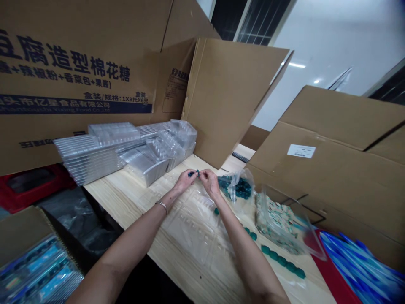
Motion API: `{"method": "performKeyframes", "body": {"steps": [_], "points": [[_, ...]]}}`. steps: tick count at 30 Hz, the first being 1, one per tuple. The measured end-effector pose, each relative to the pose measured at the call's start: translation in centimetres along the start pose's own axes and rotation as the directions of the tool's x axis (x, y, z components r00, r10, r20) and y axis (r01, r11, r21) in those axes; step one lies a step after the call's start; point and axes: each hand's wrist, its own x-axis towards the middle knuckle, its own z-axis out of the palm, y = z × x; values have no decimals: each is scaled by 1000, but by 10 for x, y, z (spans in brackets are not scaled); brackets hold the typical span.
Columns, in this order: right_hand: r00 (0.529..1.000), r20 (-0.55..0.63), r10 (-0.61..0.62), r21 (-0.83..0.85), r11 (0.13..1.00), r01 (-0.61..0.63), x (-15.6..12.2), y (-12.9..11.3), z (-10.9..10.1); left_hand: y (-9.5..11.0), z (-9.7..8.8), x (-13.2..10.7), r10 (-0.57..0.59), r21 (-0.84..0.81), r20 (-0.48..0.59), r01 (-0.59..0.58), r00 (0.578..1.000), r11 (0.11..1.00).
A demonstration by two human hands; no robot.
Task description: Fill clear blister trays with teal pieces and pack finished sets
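Observation:
My left hand (pixel 185 181) and my right hand (pixel 209 182) meet over the table, fingertips pinched together. Between them is a small dark teal piece (pixel 198 172), too small to name exactly. Another dark bit shows at the left fingers. Below my hands, clear plastic trays (pixel 193 228) lie flat on the wooden table (pixel 177 270). Just right of my right hand is a clear bag (pixel 242 185) of dark teal pieces. A row of green-teal pieces (pixel 283 261) lies beyond my right forearm, which partly hides more of them.
Stacked clear trays (pixel 91 156) stand at the back left against a large carton (pixel 79 38). A clear container (pixel 278 219) of pale mixed pieces sits at right, beside a red bin (pixel 335 270) with blue strips. A box (pixel 34 270) of packed trays is lower left.

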Motion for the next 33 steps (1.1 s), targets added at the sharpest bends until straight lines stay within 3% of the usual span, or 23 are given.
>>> {"method": "performKeyframes", "body": {"steps": [4, 8, 11, 17, 20, 23, 26, 33], "points": [[999, -24, -48, -69, 997, 46, 0, 0, -2, -1, -1, 1, -24, 27, 27, 23, 999, 999], [975, 10, -222, -201, 955, 219, -3, -6, -5, -1, 0, -1, -58, 22, 54, 57, 997, 998], [956, 61, -285, -212, 933, 292, -5, -9, -6, -2, 0, -1, -79, 21, 31, 78, 996, 997], [974, 64, -215, -96, 971, 221, -2, -4, -7, -3, -2, -1, -95, -6, 25, 95, 995, 995], [975, 117, -190, -13, 981, 192, 0, -1, -10, -2, -1, -2, -94, -44, 37, 96, 995, 994], [973, 208, -102, 145, 987, 73, 2, 2, -13, 0, -1, -4, -105, -93, 72, 111, 992, 989], [957, 264, -118, 238, 970, 54, 3, 6, -18, 4, -2, -7, -119, -157, 133, 139, 984, 978], [974, 152, -166, 306, 945, 113, 2, 8, -19, 9, -8, -8, -151, -265, 238, 213, 960, 940]]}}
